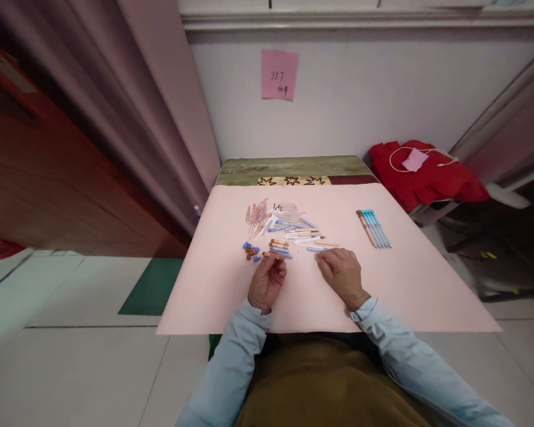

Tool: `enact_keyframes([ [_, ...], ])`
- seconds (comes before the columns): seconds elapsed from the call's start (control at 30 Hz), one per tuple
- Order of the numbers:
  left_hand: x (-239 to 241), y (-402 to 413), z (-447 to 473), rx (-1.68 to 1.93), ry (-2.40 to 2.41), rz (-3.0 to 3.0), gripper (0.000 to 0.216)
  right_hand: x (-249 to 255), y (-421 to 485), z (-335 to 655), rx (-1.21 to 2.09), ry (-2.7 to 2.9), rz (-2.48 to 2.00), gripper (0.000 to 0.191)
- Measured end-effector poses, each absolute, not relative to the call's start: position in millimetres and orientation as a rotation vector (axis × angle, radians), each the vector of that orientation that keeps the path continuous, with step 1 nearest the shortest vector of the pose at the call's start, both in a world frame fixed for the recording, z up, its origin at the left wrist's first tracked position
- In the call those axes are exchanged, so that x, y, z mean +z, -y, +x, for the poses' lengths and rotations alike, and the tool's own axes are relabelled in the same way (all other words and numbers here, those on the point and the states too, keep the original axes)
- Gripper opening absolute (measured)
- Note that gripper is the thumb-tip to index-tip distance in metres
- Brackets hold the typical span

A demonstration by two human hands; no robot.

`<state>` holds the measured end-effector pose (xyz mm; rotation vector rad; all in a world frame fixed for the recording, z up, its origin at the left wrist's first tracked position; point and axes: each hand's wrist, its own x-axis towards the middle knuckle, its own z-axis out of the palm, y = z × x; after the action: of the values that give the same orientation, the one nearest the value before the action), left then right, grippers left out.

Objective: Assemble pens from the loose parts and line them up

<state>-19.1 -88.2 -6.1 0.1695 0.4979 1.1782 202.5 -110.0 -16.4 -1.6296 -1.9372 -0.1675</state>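
Observation:
My left hand (267, 284) is closed in a pinch on a short brown pen barrel (271, 255). Just beyond it lie several brown and blue pen barrels (279, 247) in a short stack of rows. Small blue and brown pen parts (250, 252) sit in a heap to their left. My right hand (342, 274) rests on the table with its fingers curled under, beside a pale blue tube (315, 249); whatever is in those fingers is hidden. Farther back spread clear tubes (258, 216) and white refills (302, 234).
A pale pink sheet (409, 290) covers most of the table. Several assembled-looking pens (374, 228), one brown and the others blue, lie side by side at right. Red cloth (422, 184) with a white cable is beyond the table's right edge. A wall stands behind.

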Motion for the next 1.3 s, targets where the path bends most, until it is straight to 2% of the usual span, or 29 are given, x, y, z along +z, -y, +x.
enact_keyframes([
  [0.17,-5,88,-19,1.181,-0.514,0.146,0.011,-19,111,203,-0.178,1.933,-1.620,0.018],
  [0.47,3,89,-20,1.188,-0.502,0.110,0.017,-20,111,204,-0.189,1.922,-1.615,0.020],
  [0.97,-6,87,-19,1.184,-0.456,0.168,0.017,-8,73,159,-0.053,2.126,-1.678,0.022],
  [1.3,-9,85,-19,1.151,-0.519,0.172,0.009,-7,71,154,0.027,2.055,-1.740,0.021],
])
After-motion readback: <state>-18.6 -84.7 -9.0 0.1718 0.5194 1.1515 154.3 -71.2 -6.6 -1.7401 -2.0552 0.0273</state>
